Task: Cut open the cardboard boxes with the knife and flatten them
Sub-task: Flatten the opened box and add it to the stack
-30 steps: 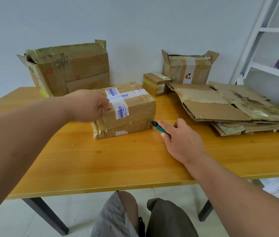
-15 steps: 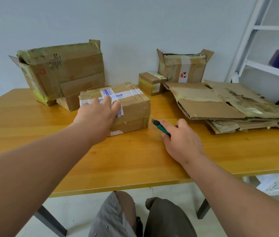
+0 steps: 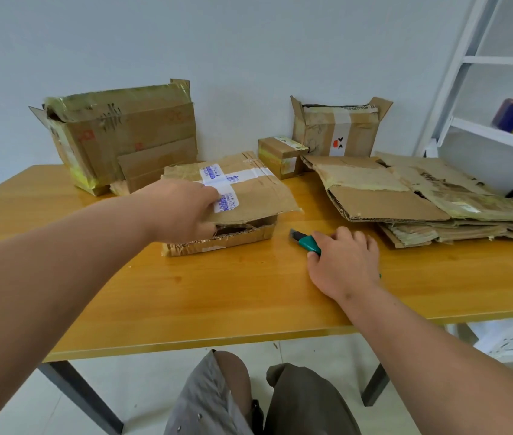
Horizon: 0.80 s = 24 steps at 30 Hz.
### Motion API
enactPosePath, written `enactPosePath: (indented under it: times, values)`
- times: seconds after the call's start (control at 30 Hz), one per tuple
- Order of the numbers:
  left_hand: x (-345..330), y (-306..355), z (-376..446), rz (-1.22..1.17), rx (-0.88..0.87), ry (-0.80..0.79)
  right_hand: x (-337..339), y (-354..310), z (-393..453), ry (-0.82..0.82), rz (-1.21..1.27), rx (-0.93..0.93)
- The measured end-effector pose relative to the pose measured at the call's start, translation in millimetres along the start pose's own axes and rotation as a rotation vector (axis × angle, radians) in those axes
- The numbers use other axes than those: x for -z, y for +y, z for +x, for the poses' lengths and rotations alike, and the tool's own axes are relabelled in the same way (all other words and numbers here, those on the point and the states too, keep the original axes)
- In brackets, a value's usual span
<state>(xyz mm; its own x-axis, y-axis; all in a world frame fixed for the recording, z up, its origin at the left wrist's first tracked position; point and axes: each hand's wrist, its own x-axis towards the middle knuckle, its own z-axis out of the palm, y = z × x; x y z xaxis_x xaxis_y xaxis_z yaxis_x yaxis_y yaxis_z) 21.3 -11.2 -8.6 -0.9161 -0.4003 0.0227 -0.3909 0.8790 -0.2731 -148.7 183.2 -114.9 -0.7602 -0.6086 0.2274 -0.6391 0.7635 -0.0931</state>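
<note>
Your L hand (image 3: 186, 211) pinches the top flap of the taped box (image 3: 242, 196) at table (image 3: 217, 296) center, lifting it; R hand (image 3: 343, 262) is wrapped round the green utility knife (image 3: 307, 241), resting on the tabletop just right of it. Box looks light, empty, corrugated w/ ragged cut edges, prob bends easy at creases, so grip flap near its fold, not the torn lip.

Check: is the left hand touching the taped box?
Touching. Head view: left hand grips the lifted top panel of the taped box, fingers tucked under its front edge.
</note>
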Motion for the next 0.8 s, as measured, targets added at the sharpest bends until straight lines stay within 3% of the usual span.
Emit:
enactPosePath:
  times: [0.2, 0.3, 0.47, 0.8]
  values:
    - [14.0, -22.4, -9.2, -0.46, 0.06, 0.034, 5.5, -2.4, -3.2, 0.027, 0.005, 0.035]
    - [14.2, -27.7, -13.5, -0.654, 0.078, 0.014, 8.5, -8.9, -2.6, 0.121, 0.047, 0.054]
    - [11.1, -30.1, -9.4, -0.817, 0.129, -0.01, 17.9, -24.8, 4.4, 0.222, 0.202, 0.081]
    - [13.4, -44.3, 3.5, -0.945, 0.245, -0.016, 28.9, -79.2, 35.6, 0.182, 0.514, 0.086]
